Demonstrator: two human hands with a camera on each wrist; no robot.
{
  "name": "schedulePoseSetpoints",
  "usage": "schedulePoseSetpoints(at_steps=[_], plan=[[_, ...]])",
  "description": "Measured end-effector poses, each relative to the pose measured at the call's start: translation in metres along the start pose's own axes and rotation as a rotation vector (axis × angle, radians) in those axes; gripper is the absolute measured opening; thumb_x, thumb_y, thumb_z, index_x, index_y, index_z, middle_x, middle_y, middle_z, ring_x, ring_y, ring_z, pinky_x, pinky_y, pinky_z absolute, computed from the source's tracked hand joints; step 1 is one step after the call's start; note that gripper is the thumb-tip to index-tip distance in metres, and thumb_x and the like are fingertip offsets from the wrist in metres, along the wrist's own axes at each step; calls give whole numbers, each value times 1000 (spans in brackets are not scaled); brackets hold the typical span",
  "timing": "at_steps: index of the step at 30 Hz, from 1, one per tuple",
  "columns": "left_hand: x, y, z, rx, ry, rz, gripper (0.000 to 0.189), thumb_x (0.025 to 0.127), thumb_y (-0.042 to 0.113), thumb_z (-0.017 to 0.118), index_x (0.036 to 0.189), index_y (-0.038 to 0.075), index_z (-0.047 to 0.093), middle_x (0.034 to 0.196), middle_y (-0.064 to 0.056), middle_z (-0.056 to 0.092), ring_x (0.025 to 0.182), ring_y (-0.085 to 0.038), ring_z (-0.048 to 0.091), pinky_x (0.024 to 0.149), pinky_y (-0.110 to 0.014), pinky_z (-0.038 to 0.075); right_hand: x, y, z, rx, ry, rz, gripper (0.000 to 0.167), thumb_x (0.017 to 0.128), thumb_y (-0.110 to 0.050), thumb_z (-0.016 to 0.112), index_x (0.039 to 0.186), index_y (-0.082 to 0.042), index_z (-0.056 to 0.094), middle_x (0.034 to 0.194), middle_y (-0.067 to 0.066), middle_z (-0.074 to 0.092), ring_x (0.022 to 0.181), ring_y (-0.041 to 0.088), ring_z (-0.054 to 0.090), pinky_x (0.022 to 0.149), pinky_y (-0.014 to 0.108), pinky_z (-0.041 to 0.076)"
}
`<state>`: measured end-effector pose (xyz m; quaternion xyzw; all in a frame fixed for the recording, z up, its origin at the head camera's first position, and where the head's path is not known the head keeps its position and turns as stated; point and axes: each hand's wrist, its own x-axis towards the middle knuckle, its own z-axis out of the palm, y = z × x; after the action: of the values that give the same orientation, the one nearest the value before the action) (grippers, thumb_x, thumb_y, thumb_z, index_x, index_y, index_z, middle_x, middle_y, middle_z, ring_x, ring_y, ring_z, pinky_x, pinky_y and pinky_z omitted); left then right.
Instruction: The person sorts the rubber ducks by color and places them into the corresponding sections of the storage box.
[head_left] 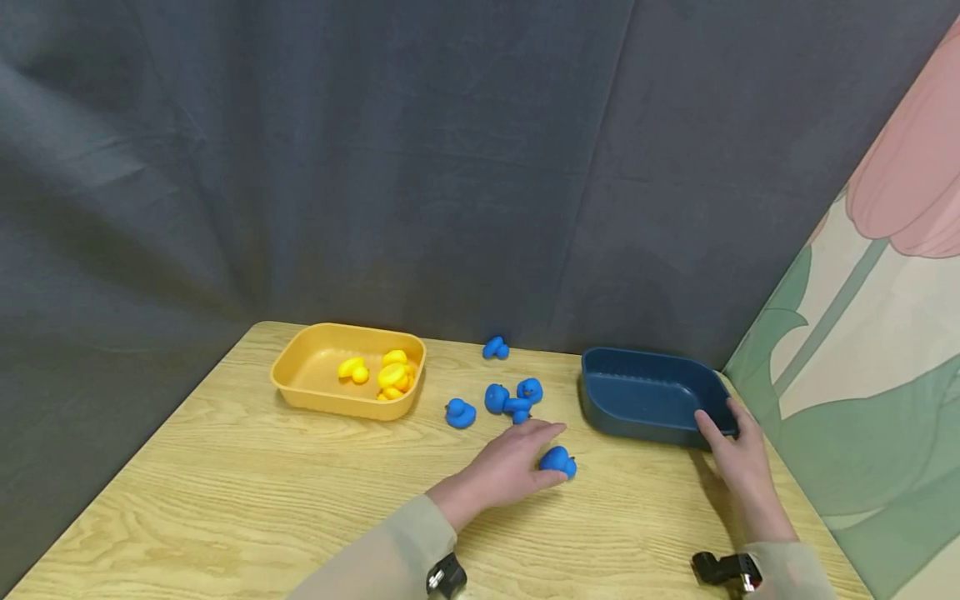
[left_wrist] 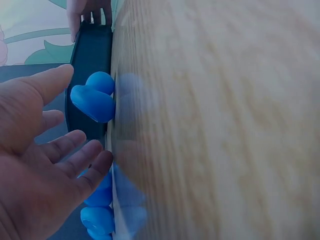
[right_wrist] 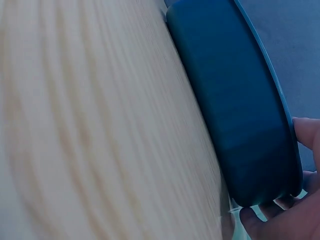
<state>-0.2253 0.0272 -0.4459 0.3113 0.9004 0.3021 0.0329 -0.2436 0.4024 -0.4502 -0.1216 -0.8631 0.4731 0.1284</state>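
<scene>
A blue rubber duck (head_left: 557, 462) lies on the table between the spread thumb and fingers of my left hand (head_left: 504, 468). In the left wrist view there is a gap between the fingers and this duck (left_wrist: 95, 102). My right hand (head_left: 742, 467) grips the near right corner of a navy plastic basket (head_left: 637, 427), thumb at the rim and fingers round the outer end. The right wrist view shows the basket's long side wall (right_wrist: 235, 100). Inside the basket I see bare floor. More blue ducks (head_left: 497, 398) lie clustered just beyond my left hand, partly hidden by it.
Several yellow ducks (head_left: 392, 377) sit in a yellow basket (head_left: 315, 400) at the back left. One blue duck (head_left: 460, 413) lies left of the cluster, another blue duck (head_left: 495, 348) near the back edge. A grey curtain (head_left: 420, 167) hangs behind the wooden table (head_left: 300, 500).
</scene>
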Motion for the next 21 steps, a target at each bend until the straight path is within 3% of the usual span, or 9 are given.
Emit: schedulePoseSetpoints(at_steps=[7,21], plan=[[4,-1,2,32,-17,5,70,105,37,80,166,19,52,164,-4,54,152,-25,50,121,-42,47,-1,-6,7,42,-51,47,96,113,-39,62,176,-1,0,182,27,-2,168,45,-2,136,57,6],[7,2,5,91,-38,17,66,102,29,84,161,16,59,156,-3,62,147,-22,55,120,-35,47,-4,-16,24,68,-135,54,105,113,-38,65,174,-7,-14,182,21,-15,168,41,-11,136,58,3]])
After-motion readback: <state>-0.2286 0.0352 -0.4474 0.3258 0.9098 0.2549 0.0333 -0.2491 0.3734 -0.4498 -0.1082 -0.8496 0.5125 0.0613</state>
